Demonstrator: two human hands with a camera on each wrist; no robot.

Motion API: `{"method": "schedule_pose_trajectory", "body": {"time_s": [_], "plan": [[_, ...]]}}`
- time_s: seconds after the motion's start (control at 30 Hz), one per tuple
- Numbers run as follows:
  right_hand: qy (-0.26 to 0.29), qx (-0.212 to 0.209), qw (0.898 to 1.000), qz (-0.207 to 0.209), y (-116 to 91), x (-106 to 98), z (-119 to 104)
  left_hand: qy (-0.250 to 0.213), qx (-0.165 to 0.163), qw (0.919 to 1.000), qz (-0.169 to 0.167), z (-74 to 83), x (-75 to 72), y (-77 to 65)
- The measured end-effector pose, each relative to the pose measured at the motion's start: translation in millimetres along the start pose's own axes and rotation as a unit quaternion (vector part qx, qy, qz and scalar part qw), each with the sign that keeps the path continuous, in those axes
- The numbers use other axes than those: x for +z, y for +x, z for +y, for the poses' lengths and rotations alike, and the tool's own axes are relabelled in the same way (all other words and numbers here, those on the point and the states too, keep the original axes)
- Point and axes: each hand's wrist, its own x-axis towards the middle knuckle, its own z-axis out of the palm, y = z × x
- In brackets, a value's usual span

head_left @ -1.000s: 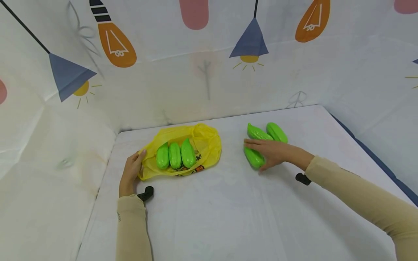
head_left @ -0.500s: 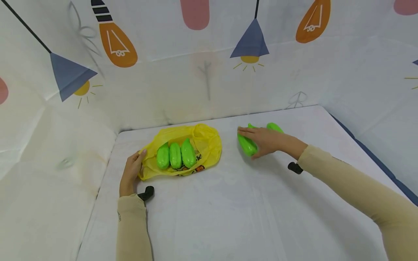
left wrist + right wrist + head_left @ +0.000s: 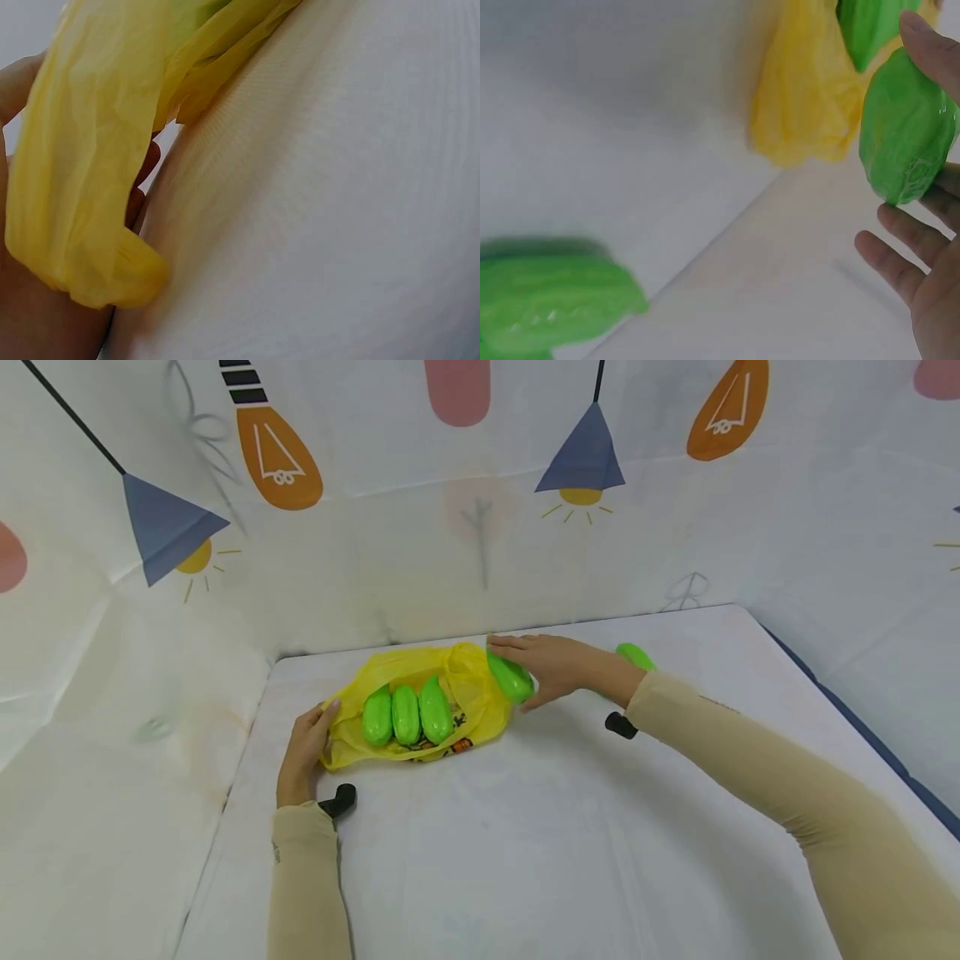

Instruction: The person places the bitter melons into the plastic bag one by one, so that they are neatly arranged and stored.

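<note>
My left hand [image 3: 303, 747] pinches the left edge of a yellow plastic bag [image 3: 489, 720] lying on the table. Three shiny green toy vegetables sit side by side in the bag's opening, the middle one [image 3: 406, 716] upright between its neighbours. Thin yellow plastic [image 3: 90, 165] hides much of the left hand in the left wrist view. My right hand [image 3: 558, 664] holds another green toy vegetable [image 3: 510, 678] at the bag's right side, overlapping its edge in the head view. Thumb and fingers lie on opposite sides of that toy vegetable [image 3: 904, 127] in the right wrist view.
Behind the right forearm, a loose green toy vegetable [image 3: 636, 655] shows partly on the white table [image 3: 480, 860]. In the right wrist view, a green toy vegetable [image 3: 555, 300] lies with another partly under its lower edge. A lamp-printed white cloth [image 3: 375, 552] hangs behind.
My right hand has picked up a green toy vegetable from the group at the right and carried it left to the bag. My left hand stays at the bag's edge.
</note>
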Motion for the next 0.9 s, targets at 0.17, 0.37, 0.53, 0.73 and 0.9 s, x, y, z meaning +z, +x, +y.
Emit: {"method": "schedule_pose_trajectory", "body": {"time_s": [0.17,0.37,0.53,0.73,0.9], "plan": [[-0.01,-0.027,0.999,-0.013,27.4,9.9,-20.1,-0.01,0.006,0.9999,0.0,-1.0,1.0,0.9],[-0.006,-0.026,0.999,-0.031,47.9,26.8,-35.5,-0.025,0.001,0.9997,-0.002,9.6,2.4,-5.3],[0.02,-0.009,0.999,-0.046,58.8,39.6,-40.2,-0.031,0.006,0.9994,-0.011,24.5,2.6,-13.9],[0.039,-0.005,0.998,-0.05,69.9,50.3,-41.2,-0.032,0.002,0.9995,-0.005,11.8,1.9,-4.5],[0.036,0.003,0.998,-0.056,74.5,53.8,-41.5,-0.025,0.007,0.9997,0.001,-1.9,1.5,3.5]]}}
